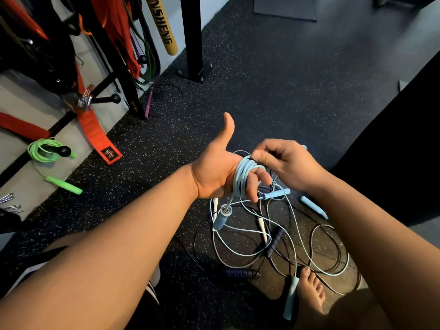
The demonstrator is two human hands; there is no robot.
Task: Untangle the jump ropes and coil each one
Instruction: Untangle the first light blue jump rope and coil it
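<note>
My left hand (217,167) is held palm up with the thumb raised, and a light blue jump rope (242,179) is coiled in several loops around its fingers. One blue handle (222,219) dangles just below that hand. My right hand (285,163) pinches the same rope at the top of the coil. On the floor below lies a tangle of ropes (281,246): light blue cords, black cords, white handles, dark purple handles (275,241) and more light blue handles (313,207).
A coiled green jump rope (44,150) with a green handle (64,185) lies at the left by a rack of orange straps (100,136) and bands. A black post (191,36) is bolted to the rubber floor. My bare foot (309,290) rests beside the tangle.
</note>
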